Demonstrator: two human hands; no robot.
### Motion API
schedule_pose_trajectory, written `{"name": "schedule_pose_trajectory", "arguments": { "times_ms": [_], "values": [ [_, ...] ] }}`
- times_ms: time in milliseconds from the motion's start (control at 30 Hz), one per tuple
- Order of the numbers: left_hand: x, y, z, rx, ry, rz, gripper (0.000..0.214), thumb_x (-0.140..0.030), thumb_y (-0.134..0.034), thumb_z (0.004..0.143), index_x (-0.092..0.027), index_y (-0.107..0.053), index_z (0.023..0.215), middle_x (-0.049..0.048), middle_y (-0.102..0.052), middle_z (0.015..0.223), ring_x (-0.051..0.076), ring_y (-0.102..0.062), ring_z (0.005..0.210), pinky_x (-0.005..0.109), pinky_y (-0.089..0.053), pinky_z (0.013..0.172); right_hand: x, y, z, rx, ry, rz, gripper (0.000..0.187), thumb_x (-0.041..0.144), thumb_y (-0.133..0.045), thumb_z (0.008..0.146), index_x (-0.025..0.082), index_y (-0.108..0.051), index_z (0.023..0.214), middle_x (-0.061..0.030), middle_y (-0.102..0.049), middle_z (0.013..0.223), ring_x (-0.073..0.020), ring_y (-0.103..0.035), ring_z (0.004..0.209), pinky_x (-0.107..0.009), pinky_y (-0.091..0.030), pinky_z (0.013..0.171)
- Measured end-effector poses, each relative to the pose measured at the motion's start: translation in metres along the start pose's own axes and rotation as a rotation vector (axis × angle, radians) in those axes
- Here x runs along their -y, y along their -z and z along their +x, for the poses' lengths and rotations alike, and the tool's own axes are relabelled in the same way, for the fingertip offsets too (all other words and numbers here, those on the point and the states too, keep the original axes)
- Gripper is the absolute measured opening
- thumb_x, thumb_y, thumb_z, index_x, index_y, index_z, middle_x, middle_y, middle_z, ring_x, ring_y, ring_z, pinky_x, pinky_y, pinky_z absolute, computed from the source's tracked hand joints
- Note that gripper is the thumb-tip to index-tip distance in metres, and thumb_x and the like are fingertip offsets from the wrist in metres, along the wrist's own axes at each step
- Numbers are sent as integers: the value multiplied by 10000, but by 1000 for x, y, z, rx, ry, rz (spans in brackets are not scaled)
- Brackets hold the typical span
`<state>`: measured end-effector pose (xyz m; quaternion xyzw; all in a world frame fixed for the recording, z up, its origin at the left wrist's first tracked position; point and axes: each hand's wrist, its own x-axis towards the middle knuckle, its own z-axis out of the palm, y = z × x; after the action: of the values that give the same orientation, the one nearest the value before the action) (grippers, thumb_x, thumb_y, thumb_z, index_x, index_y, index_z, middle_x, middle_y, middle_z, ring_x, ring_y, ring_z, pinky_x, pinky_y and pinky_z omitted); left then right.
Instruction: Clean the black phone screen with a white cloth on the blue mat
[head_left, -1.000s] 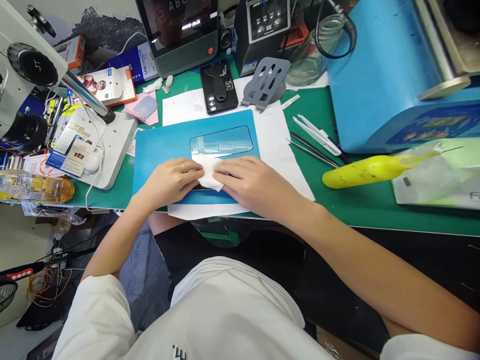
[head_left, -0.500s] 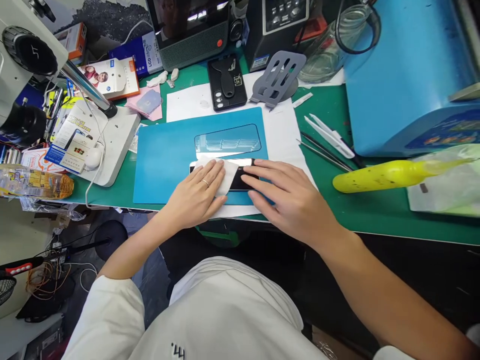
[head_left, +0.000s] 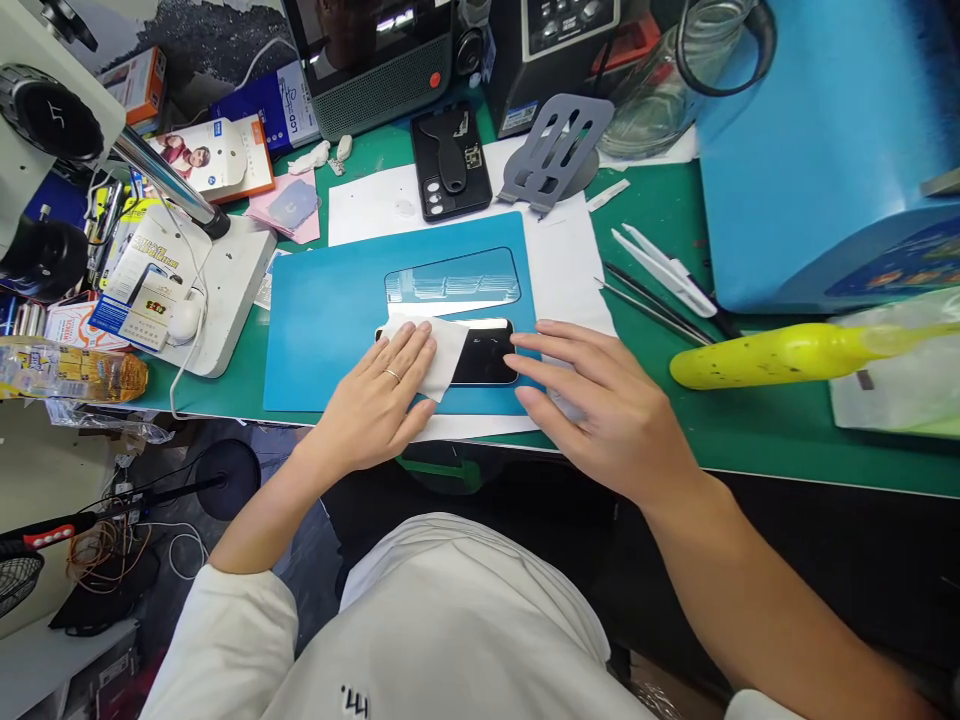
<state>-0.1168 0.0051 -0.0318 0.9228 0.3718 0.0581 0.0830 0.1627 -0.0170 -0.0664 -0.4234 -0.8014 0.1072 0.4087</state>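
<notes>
On camera I list: one black phone [head_left: 489,357], near the front right corner of the blue mat [head_left: 322,330]; one white wipe [head_left: 446,362] on it, left hand [head_left: 381,402] flat over that, thumb apart; right hand [head_left: 611,412], fingers spread, at the phone's right end.

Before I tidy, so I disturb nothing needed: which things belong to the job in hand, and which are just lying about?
Likely in the job:
white wipe, under the left hand
phone, partly beneath the wipe
blue mat, under the phone
black-edged clear panel, on the mat

Apparently lying about:
yellow bottle
grey slotted stand
glass jar
</notes>
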Motion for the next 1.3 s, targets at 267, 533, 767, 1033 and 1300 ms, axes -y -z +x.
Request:
{"name": "schedule_pose_trajectory", "arguments": {
  "times_ms": [267,533,767,1033,1300],
  "values": [
    [-16,-7,-18,-9,138,84,729,-503,-323,1137,-108,-126,1717,229,-298,1738,343,-225,1646,531,-328,1318,-1,1,-1,43,-17,0,454,195,-657,981,308,-672,1421,-117,-743,1358,-378,-656,1341,-622,-587,1069],
    [-25,-8,0,-33,124,52,879,-683,-299,1085,-85,-132,1707,243,-284,1739,342,-202,1653,521,-291,1332,-2,3,1,36,-20,26,519,171,-687,960,303,-646,1461,-120,-736,1371,-375,-654,1341,-590,-597,1066],
    [-23,-11,-2,-29,182,62,895,-688,-320,1078,-116,-78,1722,241,-312,1731,358,-255,1640,540,-328,1313,-2,4,0,29,-49,46,505,188,-684,969,323,-650,1454,-107,-734,1373,-375,-648,1351,-601,-584,1085],
    [-31,-12,-2,-4,338,129,894,-693,-263,1088,-75,-107,1715,243,-262,1753,360,-207,1657,556,-286,1326,-1,3,3,18,-49,62,413,152,-703,960,239,-695,1364,-140,-737,1351,-358,-645,1354,-560,-583,1091],
    [-37,-11,-12,14,335,156,863,-645,-278,1107,-80,-60,1722,236,-255,1758,351,-188,1663,557,-298,1316,0,4,2,28,-65,79,393,158,-699,968,212,-687,1358,-162,-726,1367,-366,-627,1373,-590,-569,1100]
  ]
}}
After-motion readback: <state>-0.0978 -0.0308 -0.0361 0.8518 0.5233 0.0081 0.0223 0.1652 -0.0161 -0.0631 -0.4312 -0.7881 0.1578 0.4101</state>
